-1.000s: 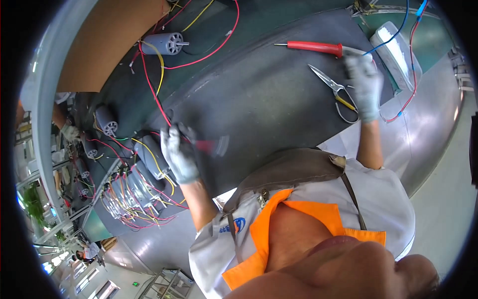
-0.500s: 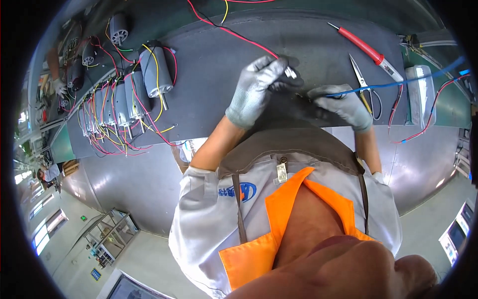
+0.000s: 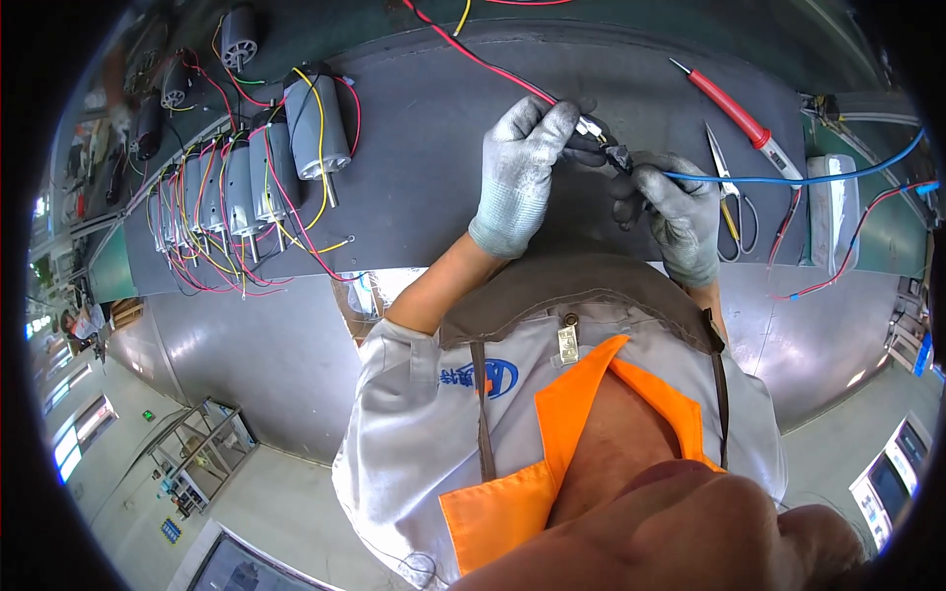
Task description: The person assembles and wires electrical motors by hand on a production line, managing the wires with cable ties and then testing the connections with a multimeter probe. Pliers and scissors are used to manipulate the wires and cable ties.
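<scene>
Above the table (image 3: 414, 148), the left hand (image 3: 516, 172) pinches the red wire (image 3: 493, 67) near its white connector (image 3: 589, 127); the right hand's (image 3: 684, 212) fingers grip the blue cable (image 3: 778, 181), just beside a dark piece (image 3: 618, 156).

"From my end of the link, what's on the left?"
"I see a row of motors (image 3: 241, 187) at the table's (image 3: 424, 187) left end, well apart from the left hand (image 3: 519, 163)."
"Between the hands?"
"A small part (image 3: 618, 158). Right of the right hand (image 3: 680, 212) I find scissors (image 3: 721, 164), then a box (image 3: 835, 212)."
"And the probe (image 3: 727, 105)?"
"Just beyond the scissors, tip toward the far edge"
</scene>
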Motion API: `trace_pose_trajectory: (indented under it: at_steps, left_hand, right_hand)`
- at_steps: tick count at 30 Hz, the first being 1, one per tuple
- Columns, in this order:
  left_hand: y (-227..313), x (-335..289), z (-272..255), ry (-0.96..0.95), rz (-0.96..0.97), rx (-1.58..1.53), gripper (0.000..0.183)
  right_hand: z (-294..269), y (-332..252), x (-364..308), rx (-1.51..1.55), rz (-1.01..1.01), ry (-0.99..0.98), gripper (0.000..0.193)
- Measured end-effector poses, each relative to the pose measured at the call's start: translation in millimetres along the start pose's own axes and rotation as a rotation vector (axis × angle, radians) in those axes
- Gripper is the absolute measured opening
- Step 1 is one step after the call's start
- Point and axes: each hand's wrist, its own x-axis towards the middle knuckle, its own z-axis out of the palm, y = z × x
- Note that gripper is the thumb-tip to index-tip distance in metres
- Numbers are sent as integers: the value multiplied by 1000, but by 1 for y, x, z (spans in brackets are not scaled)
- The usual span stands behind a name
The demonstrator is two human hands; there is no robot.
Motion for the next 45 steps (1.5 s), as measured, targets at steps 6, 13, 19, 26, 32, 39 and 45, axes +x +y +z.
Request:
trace_pose_trajectory:
  at_steps: [6,13,19,26,32,39,45]
  left_hand:
    - [-3,2,0,-52,1,-81,27]
    - [-5,5,-2,-94,-15,-131,31]
    - [-5,4,-1,-41,43,-41,28]
    - [-8,0,4,-10,86,3,20]
    - [-11,2,-1,-74,2,-44,28]
    - [-11,2,-6,-102,-83,-221,30]
    - [-4,-1,-6,-99,-114,-252,30]
  right_hand:
    - [3,-2,1,3,23,10,23]
    - [3,-5,-1,32,20,22,22]
    - [3,-3,-1,15,10,9,21]
    - [3,-2,1,113,84,3,25]
    - [3,1,2,109,53,30,24]
    - [1,2,2,114,44,22,22]
    - [2,1,3,65,37,-1,22]
